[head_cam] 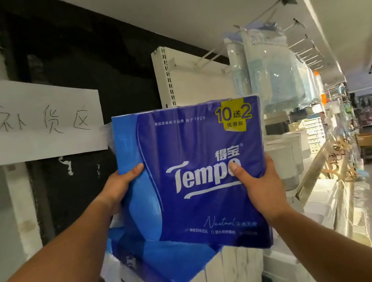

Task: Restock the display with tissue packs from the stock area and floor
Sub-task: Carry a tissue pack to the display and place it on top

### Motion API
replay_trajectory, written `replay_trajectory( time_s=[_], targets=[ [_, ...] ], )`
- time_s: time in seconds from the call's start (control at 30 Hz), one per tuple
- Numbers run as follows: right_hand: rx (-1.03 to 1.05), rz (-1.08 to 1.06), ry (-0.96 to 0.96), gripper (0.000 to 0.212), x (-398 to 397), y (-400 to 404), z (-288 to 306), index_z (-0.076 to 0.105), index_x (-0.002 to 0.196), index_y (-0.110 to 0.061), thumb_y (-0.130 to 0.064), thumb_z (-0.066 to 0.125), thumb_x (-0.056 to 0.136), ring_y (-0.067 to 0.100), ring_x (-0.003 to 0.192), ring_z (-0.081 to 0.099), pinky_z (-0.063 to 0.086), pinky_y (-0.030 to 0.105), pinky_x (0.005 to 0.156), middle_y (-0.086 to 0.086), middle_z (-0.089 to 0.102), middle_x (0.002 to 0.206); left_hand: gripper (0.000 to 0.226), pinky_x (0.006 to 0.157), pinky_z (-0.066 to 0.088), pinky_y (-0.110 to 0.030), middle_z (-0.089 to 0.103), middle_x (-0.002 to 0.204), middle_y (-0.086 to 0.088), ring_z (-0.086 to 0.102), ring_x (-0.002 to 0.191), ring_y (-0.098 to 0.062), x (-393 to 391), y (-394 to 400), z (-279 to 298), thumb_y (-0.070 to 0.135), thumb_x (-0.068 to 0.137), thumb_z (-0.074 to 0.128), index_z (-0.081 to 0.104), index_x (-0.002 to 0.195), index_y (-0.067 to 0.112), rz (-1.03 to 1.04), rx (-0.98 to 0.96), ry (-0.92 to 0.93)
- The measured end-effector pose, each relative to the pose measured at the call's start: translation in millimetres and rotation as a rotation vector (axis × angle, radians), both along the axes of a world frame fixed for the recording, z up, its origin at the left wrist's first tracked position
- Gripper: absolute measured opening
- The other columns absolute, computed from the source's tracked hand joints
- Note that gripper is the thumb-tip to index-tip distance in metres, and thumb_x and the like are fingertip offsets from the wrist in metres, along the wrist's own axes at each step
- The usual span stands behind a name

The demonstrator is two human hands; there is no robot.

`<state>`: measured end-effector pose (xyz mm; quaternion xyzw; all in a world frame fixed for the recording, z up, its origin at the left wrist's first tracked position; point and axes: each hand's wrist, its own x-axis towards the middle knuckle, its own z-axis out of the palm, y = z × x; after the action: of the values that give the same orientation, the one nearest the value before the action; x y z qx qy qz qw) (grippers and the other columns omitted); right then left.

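A glossy blue plastic-wrapped Tempo tissue pack (197,174) with a yellow corner label is held upright, left hand (121,182) and right hand (258,186) each in a curled grip on its sides.

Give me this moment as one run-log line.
left hand: grips Tempo pack left edge | right hand: grips right side | pack: upright, lifted above stacked packs | handwritten sign: left

A blue Tempo tissue pack (198,176) stands upright, held aloft above more packs (171,268), seemingly stacked below.
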<state>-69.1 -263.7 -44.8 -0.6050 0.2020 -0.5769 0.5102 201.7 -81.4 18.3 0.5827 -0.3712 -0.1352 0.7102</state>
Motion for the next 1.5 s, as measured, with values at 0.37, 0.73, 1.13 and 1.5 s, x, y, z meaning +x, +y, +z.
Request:
replay_trajectory(
  time_s=[0.37,0.73,1.13,1.5],
  targets=[
    [0.027,0.231,-0.031,0.102,-23,-30,-4,0.050,0.132,-0.047,-0.091,0.076,0.044,0.025,0.105,0.070,0.059,0.054,0.089,-0.008,0.069,0.123,0.112,0.084,0.059,-0.048,0.076,0.111,-0.008,0.074,0.099,-0.030,-90,50,4,0.057,0.031,0.100,0.062,0.128,0.016,0.289,-0.055,-0.160],
    [-0.112,0.739,-0.084,0.085,-18,64,6,0.059,0.129,-0.041,-0.081,0.077,0.056,0.010,0.100,0.068,0.055,0.039,0.089,-0.016,0.071,0.111,0.066,0.072,0.059,-0.034,0.079,0.097,-0.003,0.075,0.080,-0.017,-252,221,-4,0.042,0.045,0.096,0.073,0.102,0.017,0.841,-0.112,-0.223],
    [-0.042,1.632,-0.147,0.064,-99,312,-4,0.065,0.118,-0.045,-0.070,0.085,0.062,0.015,0.096,0.074,0.060,0.048,0.088,-0.015,0.076,0.107,0.094,0.067,0.060,-0.033,0.078,0.104,-0.006,0.076,0.091,-0.026,-597,390,-31,0.048,0.036,0.098,0.067,0.119,0.014,1.693,-0.067,-0.250],
    [0.010,2.159,-0.085,0.079,-288,374,-35,0.063,0.122,-0.047,-0.079,0.083,0.053,0.018,0.101,0.073,0.059,0.050,0.089,-0.015,0.074,0.113,0.076,0.085,0.057,-0.043,0.076,0.114,-0.008,0.073,0.102,-0.031,-893,306,-53,0.038,0.055,0.093,0.067,0.123,0.013,2.157,0.042,-0.258]
  ],
)
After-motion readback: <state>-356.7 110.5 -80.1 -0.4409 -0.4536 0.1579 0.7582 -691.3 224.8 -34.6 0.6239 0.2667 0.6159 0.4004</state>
